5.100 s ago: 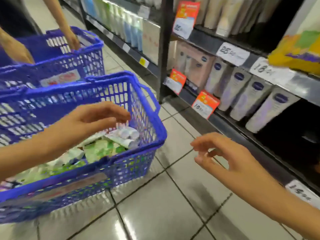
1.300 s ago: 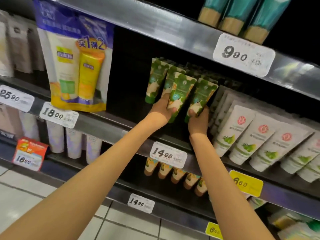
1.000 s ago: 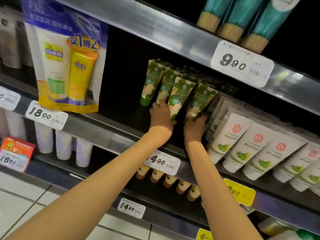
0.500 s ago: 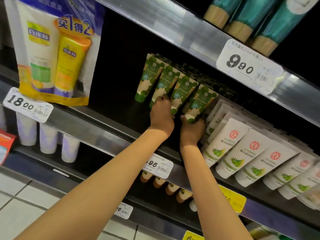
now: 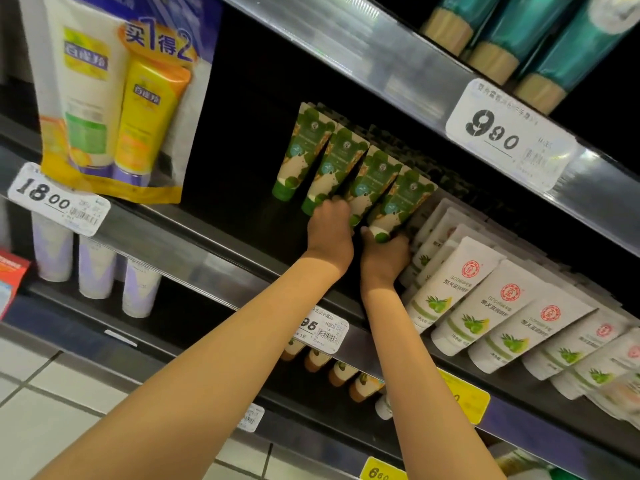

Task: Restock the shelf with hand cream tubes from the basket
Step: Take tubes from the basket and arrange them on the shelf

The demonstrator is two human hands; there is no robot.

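Observation:
Four green hand cream tubes [image 5: 341, 168] stand cap-down in a leaning row on the middle shelf [image 5: 194, 244], with more rows dark behind them. My left hand [image 5: 330, 233] curls round the cap ends of the second and third tube. My right hand [image 5: 384, 258] grips the cap end of the fourth tube [image 5: 403, 202], thumb beside the cap. The two hands sit side by side, almost touching. The basket is out of view.
White tubes with aloe prints [image 5: 460, 282] lean close on the right of my right hand. A yellow promo pack [image 5: 117, 98] hangs at left. Teal tubes [image 5: 512, 32] stand on the shelf above, small brown-capped tubes [image 5: 332, 368] on the shelf below. Dark shelf room lies left of the green row.
Both hands slid down from the tubes' middles to their cap ends and stayed there. The green tubes now stand in a tighter, evenly leaning row. The view has moved closer.

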